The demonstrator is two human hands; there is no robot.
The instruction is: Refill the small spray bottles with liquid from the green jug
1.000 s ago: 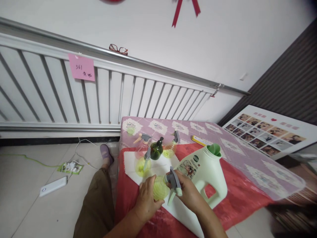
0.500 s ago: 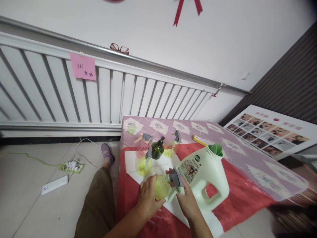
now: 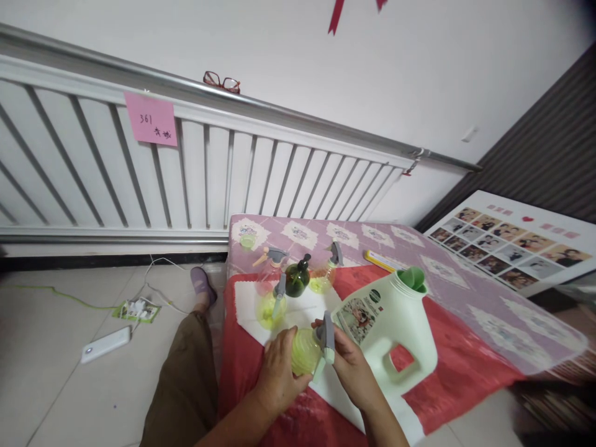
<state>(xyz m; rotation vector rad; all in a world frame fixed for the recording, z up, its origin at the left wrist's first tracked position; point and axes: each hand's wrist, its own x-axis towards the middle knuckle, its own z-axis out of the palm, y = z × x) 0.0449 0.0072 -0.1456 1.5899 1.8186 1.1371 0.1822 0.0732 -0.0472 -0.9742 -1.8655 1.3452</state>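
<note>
My left hand is wrapped round the yellow body of a spray bottle, which tilts to the right. On its grey trigger head my right hand is closed, with the fingers partly hidden behind it. Just beyond stands another yellow spray bottle. Behind it are a pinkish spray bottle, a dark green pump bottle and a clear spray bottle with some yellow in it. A large pale green jug with a green cup in its mouth stands right of my hands.
A white sheet and a red cloth lie over the patterned purple tablecloth. A yellow box lies behind the jug. Along the wall runs a white radiator. A power strip with cables and a power bank are on the floor.
The grey trigger head has turned on the bottle, its nozzle now pointing more toward me. My right hand has shifted slightly right; my left hand keeps its hold. The view has shifted a little.
</note>
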